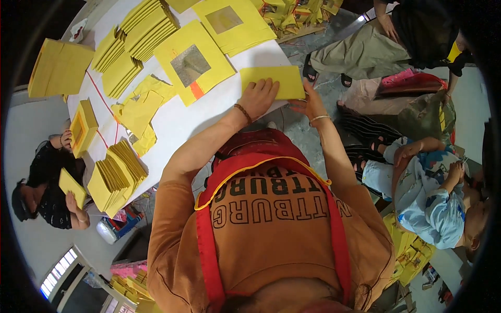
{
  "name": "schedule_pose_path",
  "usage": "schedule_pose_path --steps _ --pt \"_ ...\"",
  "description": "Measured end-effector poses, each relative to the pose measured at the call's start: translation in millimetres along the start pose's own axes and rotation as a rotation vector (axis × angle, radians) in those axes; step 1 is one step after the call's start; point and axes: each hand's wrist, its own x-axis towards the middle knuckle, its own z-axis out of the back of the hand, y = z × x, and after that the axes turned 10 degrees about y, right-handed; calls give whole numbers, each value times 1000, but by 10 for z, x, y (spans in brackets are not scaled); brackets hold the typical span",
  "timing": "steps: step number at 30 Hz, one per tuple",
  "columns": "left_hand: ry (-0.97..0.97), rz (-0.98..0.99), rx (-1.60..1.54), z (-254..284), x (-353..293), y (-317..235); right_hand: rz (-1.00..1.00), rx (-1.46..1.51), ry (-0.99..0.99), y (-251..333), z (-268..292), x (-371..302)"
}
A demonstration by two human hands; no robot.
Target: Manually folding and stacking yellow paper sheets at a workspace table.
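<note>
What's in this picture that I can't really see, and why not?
Head view: the bit of yellow packet beneath the left hand; that hand covers it.
Head view: the far end of the topmost yellow piece; the picture's upper edge cuts it off.
Head view: details inside the grey square; too blurred.

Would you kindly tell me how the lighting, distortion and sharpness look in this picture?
Head view: black fisheye border, the scene stretched and tilted toward it; head view: white table brightly lit, barred window at lower left bright too; head view: left hand, right hand and yellow packet fairly sharp, no obvious motion blur.
</note>
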Motion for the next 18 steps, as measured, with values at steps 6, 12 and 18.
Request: schedule_pose_path --steps 6,12,18 --pt "-23 70 -243 463 -255 -99 336 -15 253 -215 -69 113" --pt "-576 679 -1942 882 -646 167 547 23 376 -77 -715 -245" --pt "-709 762 -1777 1176 -1152 628 520 -10 498 -88 -1541 23"
